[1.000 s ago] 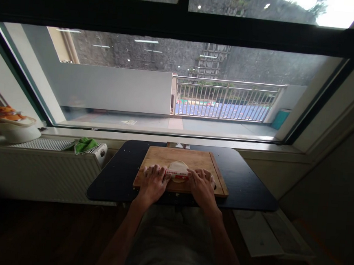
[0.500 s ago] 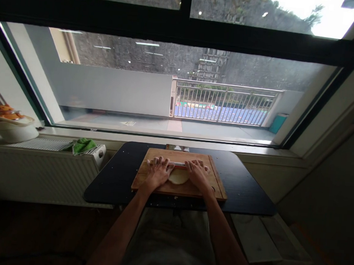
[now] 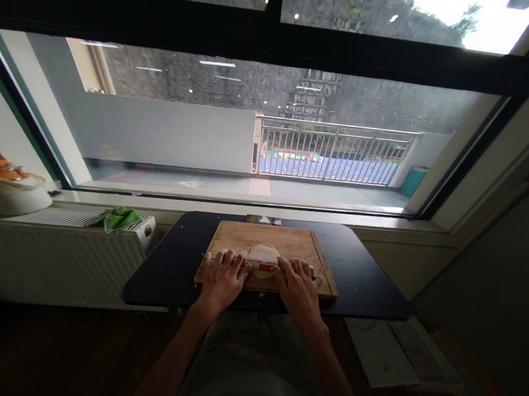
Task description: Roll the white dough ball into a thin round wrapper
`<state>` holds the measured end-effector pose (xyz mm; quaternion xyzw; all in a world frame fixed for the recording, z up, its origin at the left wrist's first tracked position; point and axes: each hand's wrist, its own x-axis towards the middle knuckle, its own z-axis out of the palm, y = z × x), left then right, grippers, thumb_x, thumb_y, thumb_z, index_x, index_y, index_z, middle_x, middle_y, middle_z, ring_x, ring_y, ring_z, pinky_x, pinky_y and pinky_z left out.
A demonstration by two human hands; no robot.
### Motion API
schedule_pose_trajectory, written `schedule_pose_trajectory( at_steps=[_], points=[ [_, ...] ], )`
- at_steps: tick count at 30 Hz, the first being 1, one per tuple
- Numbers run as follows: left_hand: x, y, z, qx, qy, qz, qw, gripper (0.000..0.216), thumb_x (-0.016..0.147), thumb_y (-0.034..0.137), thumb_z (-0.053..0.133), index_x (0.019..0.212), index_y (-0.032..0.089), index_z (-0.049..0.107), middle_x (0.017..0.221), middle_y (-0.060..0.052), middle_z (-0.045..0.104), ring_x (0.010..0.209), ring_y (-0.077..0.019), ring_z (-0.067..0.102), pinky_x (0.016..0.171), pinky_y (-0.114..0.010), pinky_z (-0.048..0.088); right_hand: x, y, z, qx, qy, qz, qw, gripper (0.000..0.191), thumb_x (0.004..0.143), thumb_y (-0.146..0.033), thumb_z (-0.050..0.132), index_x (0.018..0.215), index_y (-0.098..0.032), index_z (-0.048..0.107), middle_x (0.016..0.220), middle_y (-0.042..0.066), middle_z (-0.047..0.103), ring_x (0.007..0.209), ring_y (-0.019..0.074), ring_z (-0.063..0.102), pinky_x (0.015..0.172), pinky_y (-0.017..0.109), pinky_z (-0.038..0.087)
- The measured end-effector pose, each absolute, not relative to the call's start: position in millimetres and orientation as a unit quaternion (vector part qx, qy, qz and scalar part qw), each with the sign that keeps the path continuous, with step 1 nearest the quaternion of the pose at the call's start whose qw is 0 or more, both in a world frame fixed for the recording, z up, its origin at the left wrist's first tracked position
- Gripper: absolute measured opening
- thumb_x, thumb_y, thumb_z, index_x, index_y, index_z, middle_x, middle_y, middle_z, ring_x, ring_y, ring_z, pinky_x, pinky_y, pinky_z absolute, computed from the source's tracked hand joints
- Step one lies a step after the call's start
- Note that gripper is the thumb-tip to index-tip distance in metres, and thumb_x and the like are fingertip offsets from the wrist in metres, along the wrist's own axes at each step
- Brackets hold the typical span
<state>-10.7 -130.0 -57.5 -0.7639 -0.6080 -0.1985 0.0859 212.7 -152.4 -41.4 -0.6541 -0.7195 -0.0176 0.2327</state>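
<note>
A rolling pin (image 3: 256,261) with a red-and-white printed wrap lies crosswise over a flat, pale round of dough (image 3: 264,250). Dough shows both beyond the pin and on its near side. My left hand (image 3: 222,278) is over the pin's left end, fingers curled onto it, and my right hand (image 3: 300,284) grips the right end the same way. Under the dough is a wooden cutting board (image 3: 229,235) with a groove along its right side. My palms hide most of the pin's ends.
The board rests on a black table (image 3: 157,275) with pale specks on it. A small picture-like item (image 3: 263,220) lies at the table's far edge. To the left, a radiator (image 3: 80,263) carries a green cloth (image 3: 122,218) and a white container (image 3: 15,193). A window ledge (image 3: 336,218) runs behind.
Both hands have drawn the rolling pin toward me, from the dough's far side to its nearer part. They are slightly farther apart. The view has shifted a little.
</note>
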Motion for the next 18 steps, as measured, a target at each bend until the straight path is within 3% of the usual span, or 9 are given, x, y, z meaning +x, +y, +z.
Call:
schedule_pose_trajectory(
  at_steps=[7,13,18],
  points=[
    [-13,-140,-63,-0.765,-0.603,-0.206,0.096,0.042,0.116,0.047,0.04,0.144,0.03,0.067,0.135,-0.013,0.071,0.137,-0.0372,0.056,0.124,-0.068,0.037,215,-154,-49,-0.653,-0.722,-0.024,0.228,0.046,0.118,-0.049,0.04,0.155,-0.038,0.063,0.144,0.012,0.071,0.143,0.0349,0.055,0.129,0.08,0.017],
    [-12,-122,-55,-0.766,-0.615,-0.167,0.082,0.042,0.117,0.049,0.038,0.139,0.031,0.069,0.144,-0.011,0.068,0.137,-0.0351,0.055,0.125,-0.067,0.035,217,-136,-39,-0.655,-0.73,-0.001,0.194,0.051,0.118,-0.052,0.036,0.163,-0.038,0.057,0.157,0.01,0.065,0.158,0.0336,0.043,0.132,0.076,0.019],
    [-7,-101,-50,-0.764,-0.626,-0.148,0.053,0.047,0.116,0.053,0.037,0.147,0.031,0.065,0.15,-0.013,0.065,0.141,-0.0365,0.054,0.126,-0.069,0.034,218,-105,-28,-0.664,-0.728,0.011,0.17,0.052,0.119,-0.053,0.031,0.16,-0.039,0.06,0.164,0.008,0.061,0.16,0.0321,0.041,0.133,0.076,0.014]
  ],
)
